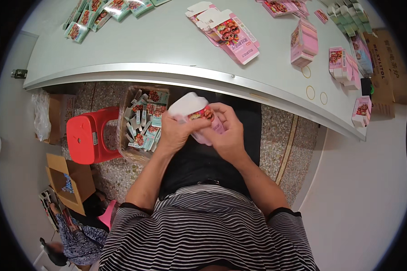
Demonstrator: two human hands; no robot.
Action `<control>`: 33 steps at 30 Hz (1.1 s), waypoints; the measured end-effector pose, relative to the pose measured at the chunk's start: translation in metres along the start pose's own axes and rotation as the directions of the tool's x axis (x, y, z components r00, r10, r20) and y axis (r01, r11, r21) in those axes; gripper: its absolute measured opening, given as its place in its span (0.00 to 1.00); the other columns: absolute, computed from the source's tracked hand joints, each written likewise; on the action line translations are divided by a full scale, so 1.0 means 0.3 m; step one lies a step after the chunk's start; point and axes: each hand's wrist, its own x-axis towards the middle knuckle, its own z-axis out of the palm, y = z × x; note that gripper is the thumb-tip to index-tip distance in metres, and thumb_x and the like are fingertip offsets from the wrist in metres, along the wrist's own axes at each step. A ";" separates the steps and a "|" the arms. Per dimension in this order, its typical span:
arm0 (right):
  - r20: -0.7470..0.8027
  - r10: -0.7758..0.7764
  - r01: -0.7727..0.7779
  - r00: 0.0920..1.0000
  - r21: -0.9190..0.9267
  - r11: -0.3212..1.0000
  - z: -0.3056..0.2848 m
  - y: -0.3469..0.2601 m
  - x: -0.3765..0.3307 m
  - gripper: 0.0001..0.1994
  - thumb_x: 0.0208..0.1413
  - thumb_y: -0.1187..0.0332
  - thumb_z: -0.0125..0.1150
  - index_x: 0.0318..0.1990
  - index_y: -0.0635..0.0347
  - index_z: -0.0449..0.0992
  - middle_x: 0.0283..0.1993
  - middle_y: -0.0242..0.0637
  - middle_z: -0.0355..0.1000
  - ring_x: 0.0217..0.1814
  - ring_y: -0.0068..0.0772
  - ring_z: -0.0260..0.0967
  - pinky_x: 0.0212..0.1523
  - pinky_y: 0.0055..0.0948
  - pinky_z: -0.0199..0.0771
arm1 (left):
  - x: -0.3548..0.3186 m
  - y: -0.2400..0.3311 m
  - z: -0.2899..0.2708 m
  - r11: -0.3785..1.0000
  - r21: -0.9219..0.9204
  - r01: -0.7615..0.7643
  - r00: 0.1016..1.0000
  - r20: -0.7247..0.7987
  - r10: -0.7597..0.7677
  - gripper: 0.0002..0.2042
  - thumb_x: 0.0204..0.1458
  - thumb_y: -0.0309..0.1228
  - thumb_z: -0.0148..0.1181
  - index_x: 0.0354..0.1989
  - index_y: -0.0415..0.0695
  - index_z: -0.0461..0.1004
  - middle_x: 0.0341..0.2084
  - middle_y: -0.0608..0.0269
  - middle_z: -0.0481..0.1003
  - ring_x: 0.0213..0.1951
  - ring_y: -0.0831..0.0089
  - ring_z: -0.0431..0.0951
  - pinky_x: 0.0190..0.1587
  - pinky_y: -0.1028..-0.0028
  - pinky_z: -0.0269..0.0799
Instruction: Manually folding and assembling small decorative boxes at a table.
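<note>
Above my lap I hold a pink printed folding carton [202, 114] with both hands, its white flap end pointing up and left. My left hand [176, 132] is closed on its left side. Around the right side and lower part curl the fingers of my right hand [227, 134], closed too. Motion blurs the carton, and my fingers hide part of it. Beyond my hands, several flat pink cartons [235, 38] lie in a fanned pile on the white table [158, 54].
Green cartons [90, 18] lie far left on the table. Pink carton stacks [304, 43] and rubber bands [310, 92] are at right. Below the table edge stand a plastic-lined box of green cartons [144, 119] and a red stool [82, 137]. Another person [79, 239] is at lower left.
</note>
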 end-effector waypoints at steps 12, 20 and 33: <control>-0.100 0.170 -0.148 0.980 0.197 0.969 0.011 0.124 -0.037 0.18 0.63 0.76 0.58 0.58 0.73 0.67 0.47 0.44 0.77 0.44 0.22 0.75 0.46 0.22 0.75 | -0.098 -0.101 0.013 0.996 -0.057 -0.069 0.979 -0.196 0.056 0.32 0.54 0.17 0.62 0.66 0.33 0.55 0.44 0.50 0.79 0.44 0.72 0.80 0.48 0.75 0.77; 0.030 0.021 -0.027 0.999 0.207 0.978 -0.045 0.153 -0.030 0.29 0.61 0.80 0.57 0.69 0.67 0.55 0.54 0.46 0.72 0.53 0.28 0.72 0.54 0.26 0.73 | -0.117 -0.098 -0.014 0.993 -0.049 -0.106 0.994 -0.005 0.106 0.35 0.58 0.17 0.57 0.72 0.38 0.45 0.56 0.43 0.70 0.56 0.64 0.74 0.57 0.70 0.72; 0.172 0.060 -0.098 0.983 0.227 0.969 -0.102 0.223 -0.119 0.10 0.59 0.81 0.58 0.48 0.66 0.70 0.47 0.40 0.72 0.48 0.23 0.71 0.52 0.24 0.73 | -0.166 -0.152 -0.083 0.804 0.550 -0.227 0.972 0.181 0.151 0.25 0.56 0.19 0.61 0.62 0.36 0.62 0.46 0.52 0.75 0.43 0.72 0.79 0.46 0.75 0.76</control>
